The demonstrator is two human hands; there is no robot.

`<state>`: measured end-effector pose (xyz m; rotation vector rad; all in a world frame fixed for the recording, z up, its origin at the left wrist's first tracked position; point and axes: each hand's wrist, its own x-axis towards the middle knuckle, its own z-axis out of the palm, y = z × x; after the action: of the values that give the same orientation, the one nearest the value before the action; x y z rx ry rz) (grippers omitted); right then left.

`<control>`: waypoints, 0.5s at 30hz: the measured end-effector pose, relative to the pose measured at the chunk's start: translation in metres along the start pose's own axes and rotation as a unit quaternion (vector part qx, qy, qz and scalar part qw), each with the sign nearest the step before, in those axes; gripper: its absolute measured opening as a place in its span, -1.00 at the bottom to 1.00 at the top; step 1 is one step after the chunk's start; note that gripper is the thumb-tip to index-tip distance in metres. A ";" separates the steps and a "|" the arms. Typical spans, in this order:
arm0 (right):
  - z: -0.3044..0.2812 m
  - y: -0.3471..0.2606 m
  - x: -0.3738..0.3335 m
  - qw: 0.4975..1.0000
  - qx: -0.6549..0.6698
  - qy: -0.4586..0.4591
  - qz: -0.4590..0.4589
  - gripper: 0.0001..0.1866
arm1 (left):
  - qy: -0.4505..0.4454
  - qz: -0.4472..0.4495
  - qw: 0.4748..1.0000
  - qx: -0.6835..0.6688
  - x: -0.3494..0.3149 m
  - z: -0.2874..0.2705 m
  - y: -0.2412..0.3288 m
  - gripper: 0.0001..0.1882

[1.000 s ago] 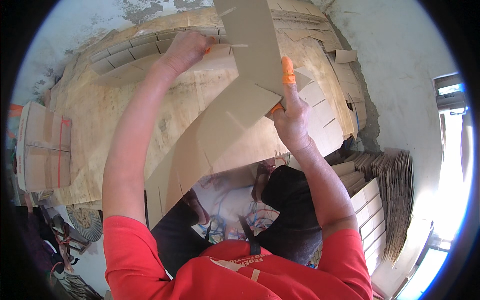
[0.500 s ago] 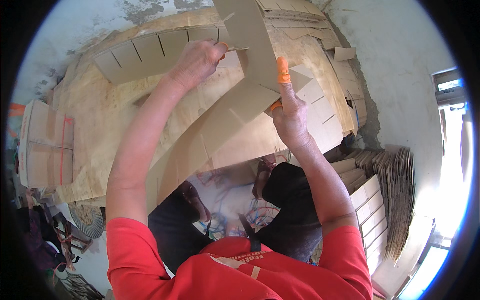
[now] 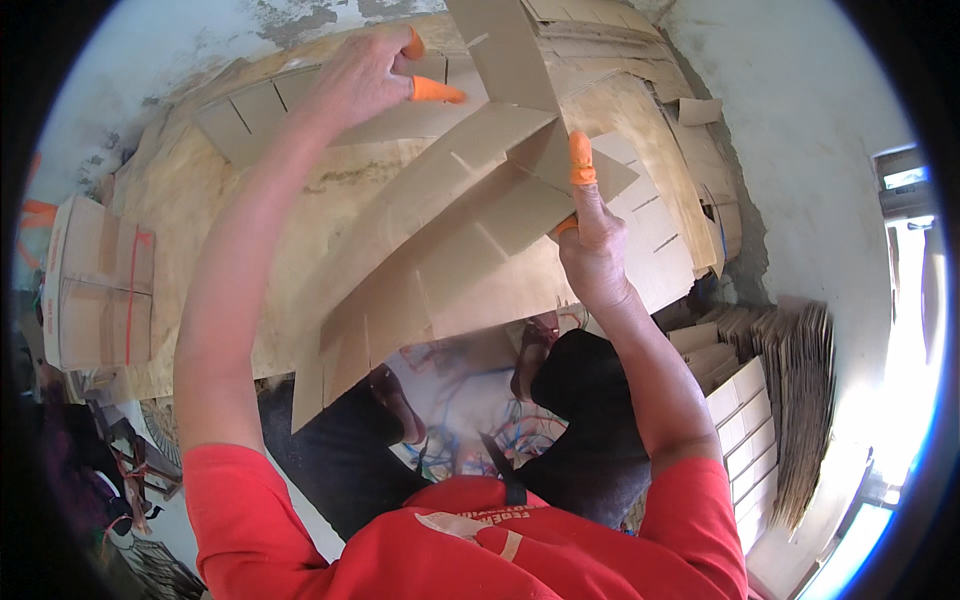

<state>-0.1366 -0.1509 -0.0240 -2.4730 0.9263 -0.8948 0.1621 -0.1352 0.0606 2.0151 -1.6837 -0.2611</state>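
Orange finger covers sit on fingers of both my hands. My left hand (image 3: pixel 365 78) is raised over the far part of the table, its fingers apart and holding nothing. My right hand (image 3: pixel 597 245) grips the right end of a slotted cardboard strip (image 3: pixel 455 255), thumb up, other fingers mostly hidden behind it. Beside that strip runs a second long cardboard strip (image 3: pixel 425 180), and both slant down toward my lap. A crossing cardboard strip (image 3: pixel 505 55) rises away at their far end. Whether the slots are fully seated I cannot tell.
Slotted cardboard sheets (image 3: pixel 265 110) lie at the back of the wooden table (image 3: pixel 225 290), with a further slotted sheet (image 3: pixel 650 235) under my right hand. A cardboard box (image 3: pixel 100 285) with red strapping stands left. Stacked cardboard (image 3: pixel 800 400) leans by the right wall.
My left hand has let go near the crossing strip and moved up and left, its fingers spreading. The two long strips now show spread apart. My right hand has shifted slightly right and down.
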 end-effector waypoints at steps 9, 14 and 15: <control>0.000 -0.004 0.004 1.000 0.029 -0.002 0.005 -0.04 | 0.140 0.077 0.954 0.253 0.069 0.094 -0.088 -0.52; 0.002 -0.001 0.005 0.999 0.041 0.012 -0.025 -0.07 | 0.061 0.067 0.964 0.250 0.076 0.084 -0.083 -0.78; 0.001 -0.002 0.006 0.999 0.047 0.009 -0.024 -0.07 | 0.064 0.074 0.965 0.242 0.075 0.080 -0.081 -0.82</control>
<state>-0.1315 -0.1535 -0.0209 -2.4204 0.8162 -0.9554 0.2124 -0.2181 -0.0347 2.1608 -1.9395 0.3603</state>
